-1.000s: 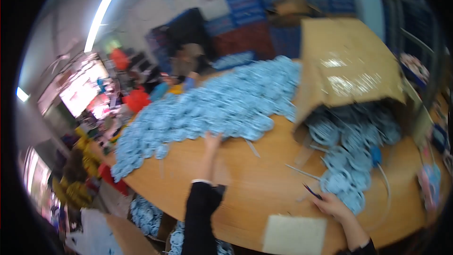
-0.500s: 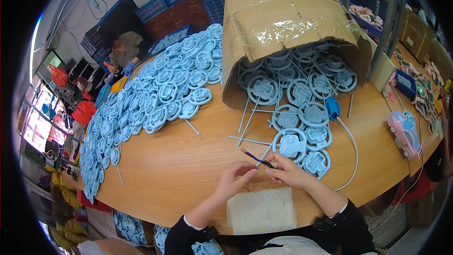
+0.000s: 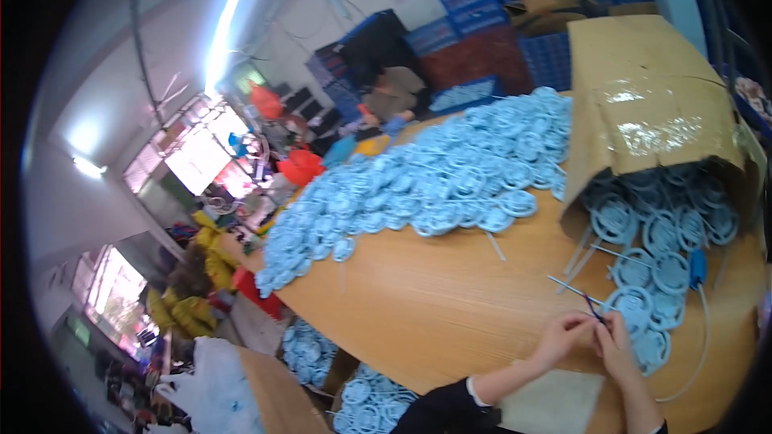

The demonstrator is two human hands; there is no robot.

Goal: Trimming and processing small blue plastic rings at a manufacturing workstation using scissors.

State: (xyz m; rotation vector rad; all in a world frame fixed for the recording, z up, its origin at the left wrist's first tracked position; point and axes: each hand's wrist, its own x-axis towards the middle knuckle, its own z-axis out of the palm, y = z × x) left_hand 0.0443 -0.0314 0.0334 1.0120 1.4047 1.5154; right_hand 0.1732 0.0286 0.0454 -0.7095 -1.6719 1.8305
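Near the front right of the table, my two hands meet fingertip to fingertip at a short dark wire [image 3: 593,305] with thin leads sticking up. My right hand [image 3: 618,347] pinches it from the right. On the other side, my left hand [image 3: 563,336] has thumb and fingers closed at the wire's lower part; blur hides the exact contact. Just beyond my fingers lie light-blue plastic toy steering wheels [image 3: 631,305], some with thin rods. Below my hands is a pale flat mat [image 3: 555,403], partly covered by my left forearm.
A large cardboard box [image 3: 655,72] lies open toward me, spilling more steering wheels. A blue device [image 3: 697,269] with a white cable [image 3: 706,333] sits at the right. A wide heap of steering wheels [image 3: 450,169] covers the far left. Another person [image 3: 394,92] works beyond it.
The view has swung left and up, so the table appears farther right. My left hand, earlier apart from the wire, has come up against it beside my right hand.
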